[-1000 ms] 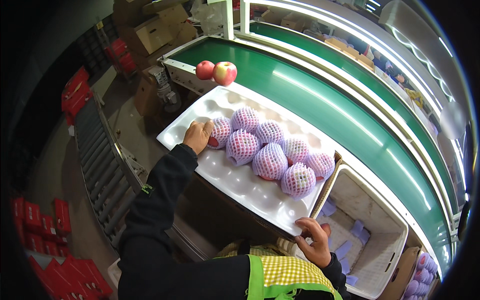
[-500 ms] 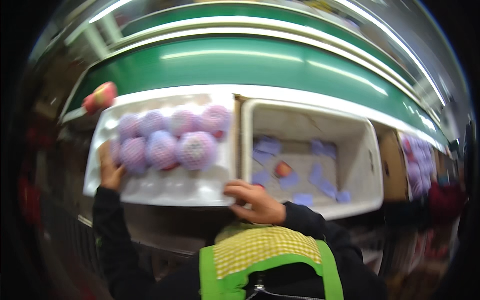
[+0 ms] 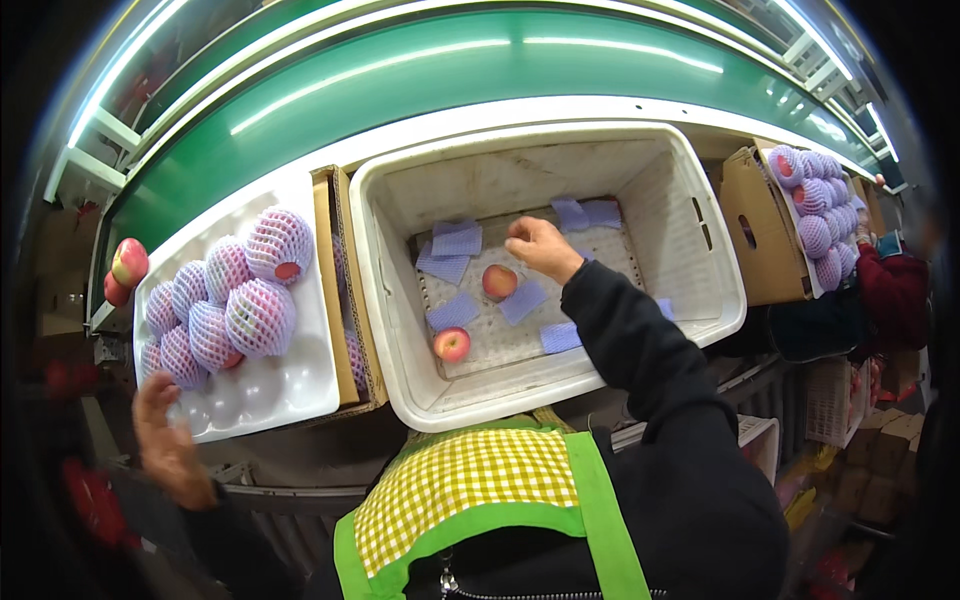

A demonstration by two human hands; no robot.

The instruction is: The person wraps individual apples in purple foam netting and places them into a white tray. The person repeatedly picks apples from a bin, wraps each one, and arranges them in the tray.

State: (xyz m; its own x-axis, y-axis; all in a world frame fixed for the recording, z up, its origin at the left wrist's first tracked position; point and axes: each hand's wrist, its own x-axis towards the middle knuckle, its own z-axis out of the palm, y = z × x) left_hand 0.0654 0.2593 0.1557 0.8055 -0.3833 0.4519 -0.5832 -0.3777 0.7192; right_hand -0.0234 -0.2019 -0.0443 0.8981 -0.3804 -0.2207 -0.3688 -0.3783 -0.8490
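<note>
A white moulded tray (image 3: 285,395) at left holds several apples in purple foam net sleeves (image 3: 260,318); its near cups hold none. My left hand (image 3: 172,445) is at the tray's near left corner, fingers apart, holding nothing visible. My right hand (image 3: 545,248) reaches into a white plastic crate (image 3: 400,385), above its floor, with the fingers curled together. Whatever its fingertips may hold is hidden. Below that hand lies a bare apple (image 3: 499,282), and another apple (image 3: 451,345) sits in the near left part. Flat purple foam sleeves (image 3: 457,240) are scattered around them.
Under the tray stands a cardboard box (image 3: 345,290). Two red apples (image 3: 129,263) rest beyond the tray's left side. A green conveyor belt (image 3: 400,95) runs behind. At right, another box (image 3: 762,235) carries sleeved apples (image 3: 815,232), near a person's red sleeve (image 3: 893,300).
My right hand has moved from the tray's near right corner into the crate. My left hand has come off the tray's left side. The view has turned, shifting tray and crate leftward.
</note>
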